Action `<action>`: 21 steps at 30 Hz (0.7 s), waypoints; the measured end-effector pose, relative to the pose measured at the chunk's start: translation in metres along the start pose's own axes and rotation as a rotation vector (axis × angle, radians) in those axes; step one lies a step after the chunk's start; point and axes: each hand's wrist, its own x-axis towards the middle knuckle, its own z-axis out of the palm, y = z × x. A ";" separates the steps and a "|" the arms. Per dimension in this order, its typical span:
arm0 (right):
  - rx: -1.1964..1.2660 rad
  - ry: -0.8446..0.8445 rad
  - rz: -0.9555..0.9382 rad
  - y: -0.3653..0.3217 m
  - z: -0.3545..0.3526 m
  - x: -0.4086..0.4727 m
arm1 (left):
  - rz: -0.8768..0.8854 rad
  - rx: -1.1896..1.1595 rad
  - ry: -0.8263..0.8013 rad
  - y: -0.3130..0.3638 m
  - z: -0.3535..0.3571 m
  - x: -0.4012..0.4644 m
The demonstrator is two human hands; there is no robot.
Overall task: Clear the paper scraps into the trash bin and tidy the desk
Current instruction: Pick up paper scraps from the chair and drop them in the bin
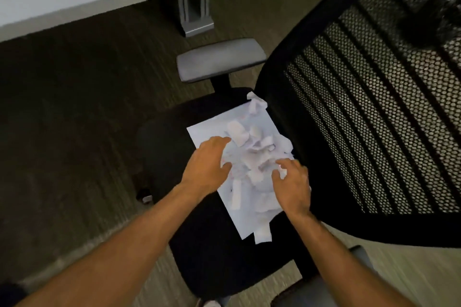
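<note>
While the paper scraps (252, 154) lie heaped on a white sheet (212, 129) on the chair seat (214, 257), the left hand (208, 167) and right hand (293, 185) rest spread over them, gripping nothing, so careless scooping could spill pieces onto the carpet (74, 112)

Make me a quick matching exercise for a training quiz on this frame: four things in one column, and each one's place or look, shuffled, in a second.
Things:
1. paper scraps
2. white sheet
3. armrest
4. chair back

Descriptions:
A. black mesh
B. grey pad beyond the seat
C. lying flat on the chair seat
D. piled on the sheet, between both hands

Pairs: 1-D, 2-C, 3-B, 4-A
</note>
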 end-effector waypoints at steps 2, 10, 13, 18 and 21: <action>-0.054 0.000 0.003 0.017 -0.004 0.016 | 0.032 0.053 -0.028 0.016 0.014 0.026; -0.016 -0.290 0.033 0.034 0.019 0.051 | 0.045 0.458 -0.350 0.044 0.058 0.095; -0.041 -0.248 0.021 0.037 0.030 0.053 | 0.008 0.487 -0.396 0.043 0.066 0.103; -0.062 -0.193 -0.012 0.032 0.040 0.051 | 0.076 0.491 -0.227 0.043 0.076 0.096; -0.040 -0.199 -0.001 0.027 0.041 0.049 | 0.082 0.418 -0.225 0.044 0.077 0.091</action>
